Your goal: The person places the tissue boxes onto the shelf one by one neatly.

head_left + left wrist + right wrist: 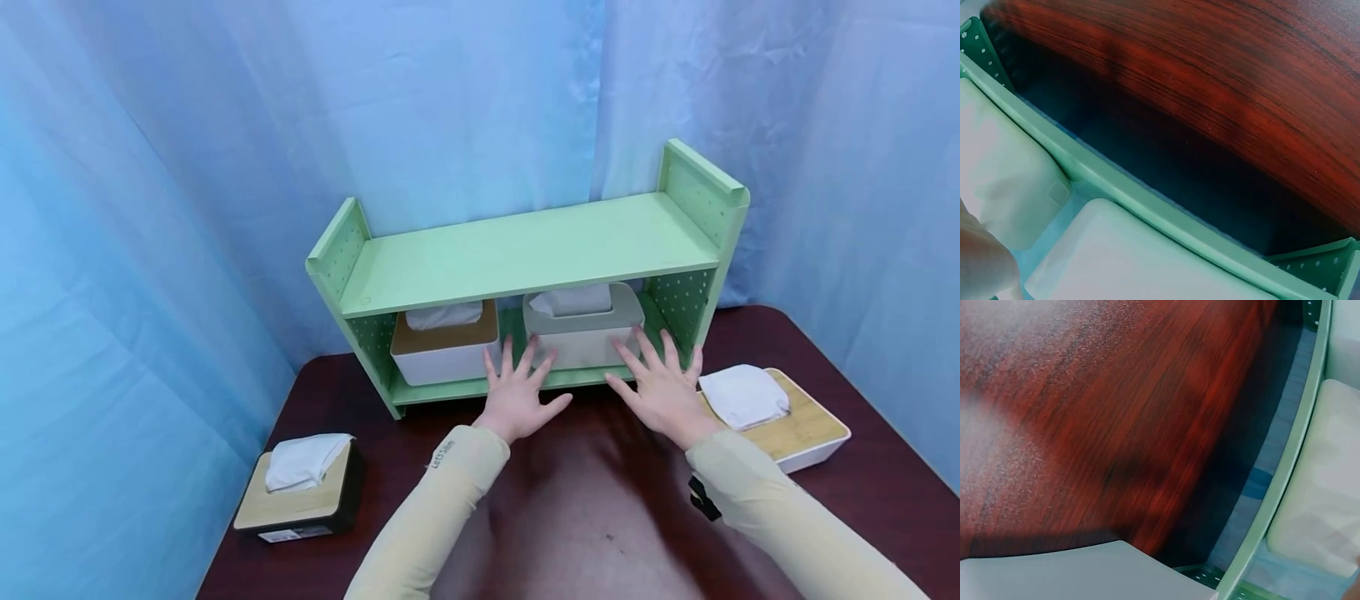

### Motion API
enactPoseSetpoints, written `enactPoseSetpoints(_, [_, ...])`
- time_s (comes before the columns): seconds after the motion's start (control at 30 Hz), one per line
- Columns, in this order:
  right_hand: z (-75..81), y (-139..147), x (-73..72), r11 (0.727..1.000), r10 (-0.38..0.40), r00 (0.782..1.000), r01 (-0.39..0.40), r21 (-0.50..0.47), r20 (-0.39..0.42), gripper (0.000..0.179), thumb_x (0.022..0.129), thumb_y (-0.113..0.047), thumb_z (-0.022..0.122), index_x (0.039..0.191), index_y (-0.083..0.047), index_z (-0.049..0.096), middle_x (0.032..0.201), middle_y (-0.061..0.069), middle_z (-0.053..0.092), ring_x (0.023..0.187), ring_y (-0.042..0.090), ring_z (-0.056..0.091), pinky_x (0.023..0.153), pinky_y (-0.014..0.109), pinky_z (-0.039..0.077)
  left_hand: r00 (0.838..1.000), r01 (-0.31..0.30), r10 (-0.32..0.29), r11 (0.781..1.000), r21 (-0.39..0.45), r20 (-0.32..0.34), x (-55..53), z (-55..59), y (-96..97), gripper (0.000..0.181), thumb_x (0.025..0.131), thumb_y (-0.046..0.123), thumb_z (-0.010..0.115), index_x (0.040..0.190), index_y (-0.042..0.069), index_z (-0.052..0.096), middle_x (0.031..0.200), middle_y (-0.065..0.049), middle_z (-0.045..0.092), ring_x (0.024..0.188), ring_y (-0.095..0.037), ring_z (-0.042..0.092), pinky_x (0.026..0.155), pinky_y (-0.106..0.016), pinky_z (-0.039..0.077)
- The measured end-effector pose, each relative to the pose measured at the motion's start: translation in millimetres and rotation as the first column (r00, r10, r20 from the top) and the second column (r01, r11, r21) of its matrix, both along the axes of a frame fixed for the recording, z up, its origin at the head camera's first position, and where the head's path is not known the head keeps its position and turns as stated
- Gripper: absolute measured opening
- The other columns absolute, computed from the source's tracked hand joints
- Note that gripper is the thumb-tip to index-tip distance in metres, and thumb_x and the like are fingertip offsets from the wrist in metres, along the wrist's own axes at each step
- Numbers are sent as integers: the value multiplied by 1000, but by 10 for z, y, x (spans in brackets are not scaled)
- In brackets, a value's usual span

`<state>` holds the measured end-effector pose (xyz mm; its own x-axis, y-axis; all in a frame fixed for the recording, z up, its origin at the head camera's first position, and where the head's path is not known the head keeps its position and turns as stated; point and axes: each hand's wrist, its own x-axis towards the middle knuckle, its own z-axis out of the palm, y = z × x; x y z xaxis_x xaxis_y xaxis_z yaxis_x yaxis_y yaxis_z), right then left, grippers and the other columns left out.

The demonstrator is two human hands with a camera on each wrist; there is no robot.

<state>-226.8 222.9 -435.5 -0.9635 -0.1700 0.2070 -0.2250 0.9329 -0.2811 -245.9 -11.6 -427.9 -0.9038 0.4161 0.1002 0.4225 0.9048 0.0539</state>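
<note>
Both hands reach toward a green shelf [525, 250] with fingers spread. My left hand [516, 402] is in front of the gap between two tissue boxes on the lower board. My right hand [663, 396] is before the right end of the grey-lidded tissue box [585, 346]. Fingertips overlap that box in the head view; I cannot tell whether they touch it. Left of it is a white tissue box with a brown lid [446, 364]. In the left wrist view, part of the left hand [985, 265] shows beside the grey-lidded box [1010, 169].
On the dark red table [555, 508], a black tissue box with a wooden lid [330, 496] lies at the left. Another wooden-lidded white tissue box [810, 417] lies at the right, close to the right forearm. Blue curtains [465, 108] hang behind.
</note>
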Motion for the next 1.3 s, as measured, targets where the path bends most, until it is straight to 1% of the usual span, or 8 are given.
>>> enactPoseSetpoints(0.13, [-14, -11, -12, 1000, 0, 1000, 0, -19, -18, 66, 96, -57, 36, 151, -21, 27, 159, 16, 10, 142, 47, -1, 100, 73, -13, 1000, 2, -2, 1000, 3, -10, -5, -1, -8, 69, 91, 67, 33, 151, 36, 17, 161, 2, 3, 146, -37, 0, 109, -67, 0])
enactPoseSetpoints(0.3, [-64, -4, -5, 998, -9, 998, 6, -55, -60, 64, 97, -55, 36, 150, -20, 28, 158, 16, 14, 141, 47, 2, 100, 73, -11, 1000, -1, 0, 999, 43, 22, 17, -5, 8, 68, 93, 66, 32, 152, 36, 14, 161, 2, -1, 146, -36, -6, 109, -66, -3])
enactPoseSetpoints(0.4, [-103, -6, 20, 997, -23, 997, 17, -81, -73, 64, 97, -56, 37, 150, -22, 29, 156, 17, 17, 140, 48, 5, 100, 73, -9, 1000, -10, 9, 999, 49, 22, 44, -26, 3, 67, 93, 65, 30, 152, 37, 12, 161, 3, -2, 146, -35, -8, 110, -65, -4])
enactPoseSetpoints(0.47, [-130, -9, 45, 995, -32, 996, 25, -94, -79, 64, 96, -56, 37, 150, -22, 28, 156, 17, 19, 139, 48, 8, 100, 73, -9, 1000, -9, 9, 999, 51, 13, 68, -48, -8, 67, 94, 64, 31, 152, 36, 12, 161, 3, 1, 146, -36, -6, 110, -66, -4])
enactPoseSetpoints(0.73, [-337, -100, 189, 993, -14, 991, -2, -119, -134, 60, 96, -51, 44, 146, -20, 37, 152, 20, 28, 136, 50, 16, 99, 74, -3, 1000, 3, -4, 1000, 27, 22, 220, -236, -44, 65, 95, 63, 31, 152, 34, 16, 161, 0, 5, 146, -38, 0, 109, -66, -3])
enactPoseSetpoints(0.87, [-440, -168, 267, 991, -3, 990, -16, -130, -138, 58, 95, -49, 46, 145, -20, 38, 152, 19, 28, 135, 49, 17, 99, 73, -1, 1000, 16, -17, 998, 63, 19, 302, -300, -105, 65, 95, 61, 33, 152, 34, 17, 161, 0, 6, 146, -38, 0, 109, -67, 1])
enactPoseSetpoints(1.0, [-516, -216, 366, 990, 8, 994, -23, -136, -108, 58, 96, -49, 45, 146, -21, 36, 152, 19, 27, 135, 48, 17, 99, 72, 0, 999, 26, -30, 992, 120, 36, 385, -350, -216, 65, 95, 58, 35, 152, 33, 18, 161, -2, 6, 146, -38, -1, 108, -68, 1])
enactPoseSetpoints(1.3, [-665, -339, 570, 982, 19, 997, -33, -186, -75, 56, 95, -44, 49, 144, -18, 40, 150, 23, 28, 134, 47, 21, 99, 70, 3, 997, 17, -30, 982, 188, 66, 563, -404, -467, 64, 95, 56, 38, 152, 29, 22, 161, -2, 6, 145, -39, -2, 107, -68, 0])
